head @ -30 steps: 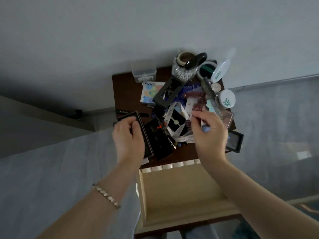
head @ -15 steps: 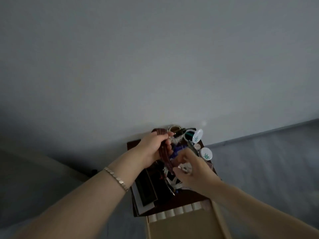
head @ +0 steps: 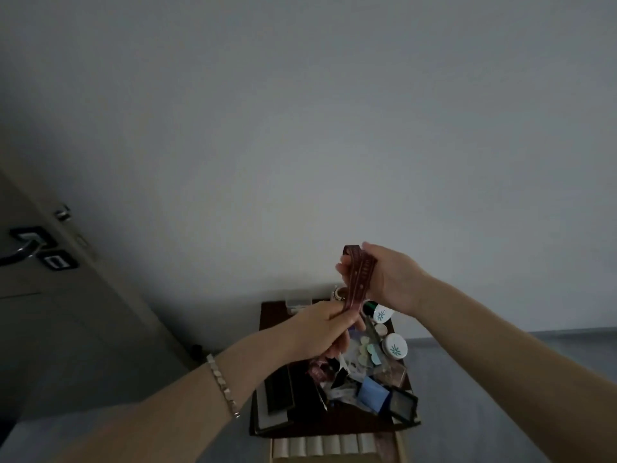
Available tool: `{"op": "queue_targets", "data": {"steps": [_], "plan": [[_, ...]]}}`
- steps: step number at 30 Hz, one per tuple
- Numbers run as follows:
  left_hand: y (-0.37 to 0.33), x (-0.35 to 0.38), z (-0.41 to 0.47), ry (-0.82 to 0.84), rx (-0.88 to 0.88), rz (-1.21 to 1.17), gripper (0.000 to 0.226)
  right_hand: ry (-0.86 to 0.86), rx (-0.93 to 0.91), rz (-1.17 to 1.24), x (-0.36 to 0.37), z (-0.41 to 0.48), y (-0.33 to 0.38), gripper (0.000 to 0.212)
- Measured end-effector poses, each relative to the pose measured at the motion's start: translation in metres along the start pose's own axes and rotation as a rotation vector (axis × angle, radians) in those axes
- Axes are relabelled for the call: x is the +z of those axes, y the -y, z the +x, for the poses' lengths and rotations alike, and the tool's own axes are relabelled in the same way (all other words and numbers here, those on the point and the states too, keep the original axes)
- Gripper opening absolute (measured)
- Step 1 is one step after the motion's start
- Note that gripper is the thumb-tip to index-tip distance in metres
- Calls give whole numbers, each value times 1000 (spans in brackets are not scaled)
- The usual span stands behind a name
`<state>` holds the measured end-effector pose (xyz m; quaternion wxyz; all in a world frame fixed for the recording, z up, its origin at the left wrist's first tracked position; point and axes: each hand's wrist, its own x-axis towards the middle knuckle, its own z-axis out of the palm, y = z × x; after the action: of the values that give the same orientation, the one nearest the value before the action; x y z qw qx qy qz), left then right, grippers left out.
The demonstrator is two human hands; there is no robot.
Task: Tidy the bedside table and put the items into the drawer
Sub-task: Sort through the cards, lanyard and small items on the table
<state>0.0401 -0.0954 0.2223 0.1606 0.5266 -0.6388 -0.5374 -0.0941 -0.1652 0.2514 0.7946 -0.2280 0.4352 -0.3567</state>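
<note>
here, the right hand [head: 387,279] pinches the upper end of a long dark red patterned ribbon [head: 355,282]. the left hand [head: 320,329], with a silver link bracelet [head: 222,384] on its wrist, clenches the strip lower down, at about 7 o'clock from the right, so the ribbon runs straight between them above the cluttered dark brown wooden bedside table [head: 268,329]. a round white jar with a green leaf mark [head: 395,345] stands at 4 o'clock from the left hand, and the pale wooden drawer [head: 402,446] is pulled out at the table's 6 o'clock edge.
</note>
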Motion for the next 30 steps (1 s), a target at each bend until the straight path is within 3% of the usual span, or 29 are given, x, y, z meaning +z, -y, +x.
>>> {"op": "queue_targets", "data": {"steps": [4, 8, 11, 16, 20, 24, 27, 30], "plan": [[-2, 4, -8, -58, -69, -110, 36, 78, -91, -230, 4, -32, 16, 30], [-17, -10, -7, -270, -18, -900, 62, 127, -268, -733, 9, -59, 17, 28], [-31, -19, -12, -258, 94, -1198, 64, 148, -340, -975, 9, -70, 12, 24], [-45, -16, -10, -390, 62, -1024, 19, 233, -354, -1320, -1, -76, -6, 23], [-50, -9, -9, -488, 87, -875, 19, 212, -370, -1405, -15, -78, -18, 22], [-62, 2, -11, -477, 266, -693, 22, 122, -424, -1053, -25, -76, -26, 32], [-71, 11, -14, -460, 401, -429, 21, 178, -515, -830, -23, -73, -29, 29], [-76, 11, -20, -424, 460, -316, 21, 239, -558, -677, -18, -70, -31, 18]]}}
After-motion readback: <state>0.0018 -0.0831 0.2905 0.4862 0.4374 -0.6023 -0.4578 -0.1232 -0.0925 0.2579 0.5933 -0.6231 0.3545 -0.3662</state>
